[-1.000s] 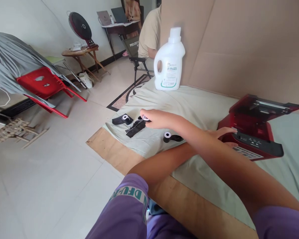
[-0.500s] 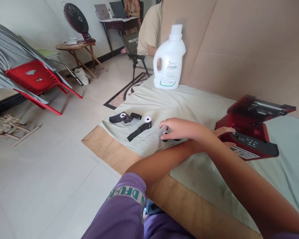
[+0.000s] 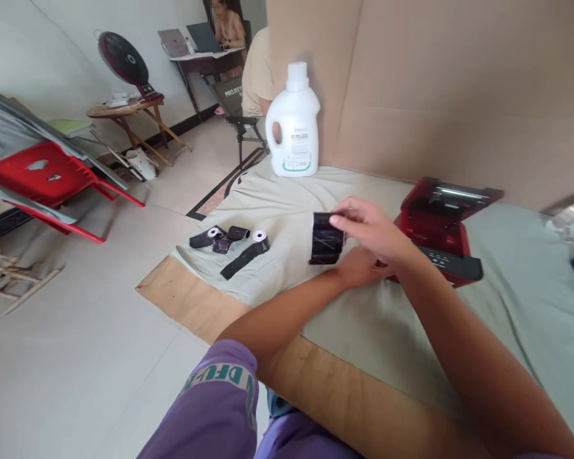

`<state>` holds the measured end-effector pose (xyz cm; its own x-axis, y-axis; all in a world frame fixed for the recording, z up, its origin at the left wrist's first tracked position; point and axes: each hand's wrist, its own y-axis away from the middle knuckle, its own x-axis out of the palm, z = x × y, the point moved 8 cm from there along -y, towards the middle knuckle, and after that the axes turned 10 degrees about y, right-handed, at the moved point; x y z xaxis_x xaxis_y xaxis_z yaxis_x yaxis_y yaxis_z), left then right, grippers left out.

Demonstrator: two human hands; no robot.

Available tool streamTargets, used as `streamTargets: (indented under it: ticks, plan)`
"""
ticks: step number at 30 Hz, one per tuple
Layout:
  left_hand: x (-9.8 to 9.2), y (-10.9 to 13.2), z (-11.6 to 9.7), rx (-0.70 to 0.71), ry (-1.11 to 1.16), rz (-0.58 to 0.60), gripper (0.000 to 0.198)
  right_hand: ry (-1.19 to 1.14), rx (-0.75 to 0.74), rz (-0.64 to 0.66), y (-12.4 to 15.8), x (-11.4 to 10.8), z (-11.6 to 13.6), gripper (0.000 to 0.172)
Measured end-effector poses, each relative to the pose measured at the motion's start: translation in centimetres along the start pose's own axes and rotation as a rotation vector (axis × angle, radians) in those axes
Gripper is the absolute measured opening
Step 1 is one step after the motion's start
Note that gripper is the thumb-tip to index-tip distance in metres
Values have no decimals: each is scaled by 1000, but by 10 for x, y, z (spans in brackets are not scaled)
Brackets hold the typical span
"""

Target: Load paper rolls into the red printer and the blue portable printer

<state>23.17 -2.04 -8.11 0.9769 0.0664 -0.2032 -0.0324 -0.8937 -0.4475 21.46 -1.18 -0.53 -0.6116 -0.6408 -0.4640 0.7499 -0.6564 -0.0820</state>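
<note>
My right hand [image 3: 363,226] pinches a black ribbon roll [image 3: 328,239] between thumb and fingers, raised over the cloth with a strip hanging from it. Under my right wrist, my left hand [image 3: 358,268] reaches toward the left side of the red and black printer [image 3: 452,261], whose lid [image 3: 459,197] stands up. Its fingertips are mostly hidden, so its grip on the printer cannot be made out. To the left lies another black ribbon roll [image 3: 260,238] with a white core and an unrolled tail. Farther left are several more black pieces [image 3: 222,239], one with a white core.
A white detergent bottle [image 3: 294,127] stands at the back against a cardboard wall [image 3: 411,95]. The pale cloth [image 3: 277,204] covers a wooden board [image 3: 196,287]. Beyond are a red chair [image 3: 33,172], a fan [image 3: 124,60] on a small table, and two people.
My right hand has lifted the black ribbon roll off the cloth. My left hand has drawn back leftward from the printer's front edge. The view has shifted to the right.
</note>
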Motion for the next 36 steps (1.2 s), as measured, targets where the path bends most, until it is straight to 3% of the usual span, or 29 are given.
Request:
streamTargets:
  ticks: [3, 5, 8, 12, 15, 19, 22, 26, 31, 36]
  plan:
    - [10, 3, -2, 61, 10, 115, 28, -185, 138, -207, 22, -54, -14, 35]
    - [8, 5, 0, 100, -23, 67, 43, -274, 146, -235, 39, -79, -15, 40]
    - [1, 9, 2, 152, -20, -51, 37, -315, 112, -193, 61, -109, -13, 39]
    - [-7, 15, -13, 263, 62, -202, 38, -188, 136, -244, 79, -152, -30, 35]
    - [-4, 17, -33, 356, -45, -259, 36, 73, 160, -306, 82, -173, -44, 22]
    - [14, 16, -47, 396, -300, -198, 32, 556, 235, -343, 81, -178, -55, 28]
    - [18, 18, -50, 406, -401, -223, 30, 730, 328, -343, 77, -172, -64, 21]
    - [23, 21, -53, 470, -495, -184, 38, 832, 409, -353, 70, -161, -78, 20]
    - [27, 18, -49, 447, -582, -121, 39, 885, 398, -335, 64, -157, -90, 22]
    - [30, 16, -47, 432, -529, -99, 42, 847, 362, -182, 59, -151, -105, 18]
